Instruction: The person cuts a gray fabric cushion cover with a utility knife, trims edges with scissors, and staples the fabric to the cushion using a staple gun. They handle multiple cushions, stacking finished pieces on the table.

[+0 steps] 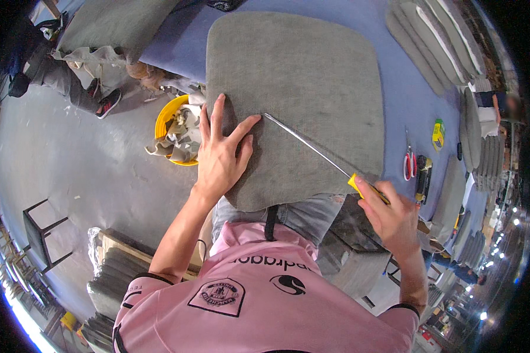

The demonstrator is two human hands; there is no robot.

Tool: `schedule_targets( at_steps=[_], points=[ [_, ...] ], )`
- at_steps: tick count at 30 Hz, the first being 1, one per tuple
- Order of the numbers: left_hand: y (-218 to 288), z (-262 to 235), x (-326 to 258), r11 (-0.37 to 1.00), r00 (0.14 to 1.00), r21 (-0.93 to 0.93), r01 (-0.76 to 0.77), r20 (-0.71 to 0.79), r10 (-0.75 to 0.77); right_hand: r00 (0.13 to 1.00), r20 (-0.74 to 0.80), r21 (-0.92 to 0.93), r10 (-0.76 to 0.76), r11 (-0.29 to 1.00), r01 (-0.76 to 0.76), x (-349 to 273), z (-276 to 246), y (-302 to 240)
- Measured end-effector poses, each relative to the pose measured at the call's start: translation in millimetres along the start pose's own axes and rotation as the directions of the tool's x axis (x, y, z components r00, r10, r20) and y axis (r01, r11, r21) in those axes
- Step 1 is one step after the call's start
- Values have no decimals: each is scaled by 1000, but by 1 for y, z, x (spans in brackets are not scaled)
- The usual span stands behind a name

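Left hand (219, 165), fingers spread, rests on the rounded grey fabric-covered panel (300, 70); right hand (393, 216) grips the yellow-handled, slender steel-shafted tool (312, 147). A low shaft angle should spare the fabric.

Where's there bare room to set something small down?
Blue tabletop shows bare between the grey upholstered panel, stacked grey pads and red-handled scissors. The panel's far right part, beyond the screwdriver, is bare too. It's crowded right of the scissors, with a yellow-green box and black object, and left, by the left hand and scrap-filled yellow bucket.
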State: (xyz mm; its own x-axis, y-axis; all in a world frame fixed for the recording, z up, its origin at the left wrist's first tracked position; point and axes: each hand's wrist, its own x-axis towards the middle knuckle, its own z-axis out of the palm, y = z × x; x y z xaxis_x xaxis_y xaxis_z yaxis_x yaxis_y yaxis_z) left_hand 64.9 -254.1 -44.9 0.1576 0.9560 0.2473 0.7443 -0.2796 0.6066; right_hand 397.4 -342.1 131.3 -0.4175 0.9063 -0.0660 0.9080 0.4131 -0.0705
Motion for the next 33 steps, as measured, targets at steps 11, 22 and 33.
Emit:
schedule_targets(
  at_steps=[11, 22, 33],
  points=[
    [11, -6, 3, 998, 997, -17, 55, 46, -54, 995, -95, -101, -43, 994, 34, 4, 5, -7],
    [-1, -4, 3, 995, 997, 66, -74, -26, 76, 739, 524, 851, 423, -290, -437, -51, 133, -60],
    [12, 2, 14, 996, 997, 83, -40, -68, 46, 923, -95, 520, 372, 809, -273, -31, 101, -49]
  ],
)
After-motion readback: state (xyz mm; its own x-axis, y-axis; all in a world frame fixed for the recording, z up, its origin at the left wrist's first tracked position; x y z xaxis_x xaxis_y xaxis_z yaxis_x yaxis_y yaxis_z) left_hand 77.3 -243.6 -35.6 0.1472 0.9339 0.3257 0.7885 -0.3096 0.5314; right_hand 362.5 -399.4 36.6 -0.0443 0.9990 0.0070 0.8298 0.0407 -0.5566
